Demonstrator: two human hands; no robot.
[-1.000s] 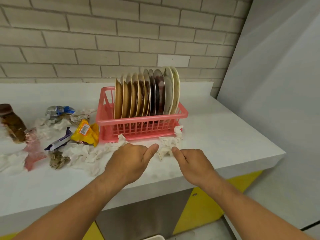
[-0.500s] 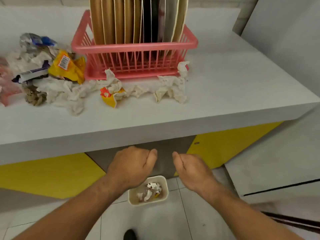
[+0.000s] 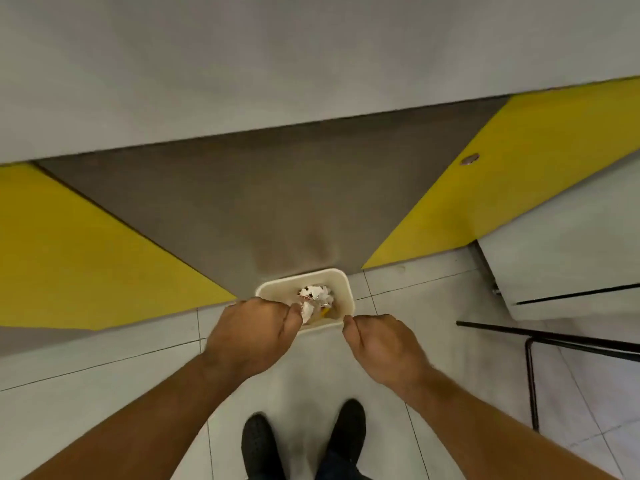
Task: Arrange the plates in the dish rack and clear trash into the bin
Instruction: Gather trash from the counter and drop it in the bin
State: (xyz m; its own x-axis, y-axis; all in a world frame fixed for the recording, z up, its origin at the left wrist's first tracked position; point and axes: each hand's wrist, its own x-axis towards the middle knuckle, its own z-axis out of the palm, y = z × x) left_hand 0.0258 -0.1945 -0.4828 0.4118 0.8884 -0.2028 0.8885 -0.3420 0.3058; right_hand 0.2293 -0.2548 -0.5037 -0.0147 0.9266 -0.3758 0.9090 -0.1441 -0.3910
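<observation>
A small cream bin (image 3: 341, 282) stands on the tiled floor against the cabinet front. Crumpled white and red paper trash (image 3: 315, 292) and a yellow scrap lie inside it. My left hand (image 3: 252, 334) hovers over the bin's near left corner, fingers curled into a fist, thumb beside the paper. My right hand (image 3: 384, 348) hangs at the bin's near right corner, also curled closed. Nothing shows in either fist. The dish rack, the plates and the trash on the counter are out of view.
The white counter edge (image 3: 311, 64) overhangs at the top. Below it is a grey cabinet panel (image 3: 277, 202) flanked by yellow panels (image 3: 69, 254). A black metal frame (image 3: 530, 375) stands on the floor at right. My black shoes (image 3: 259, 445) are just behind the bin.
My view has dropped from the countertop with the rack and trash down to the floor. Both hands have moved down from the counter edge to just above the bin.
</observation>
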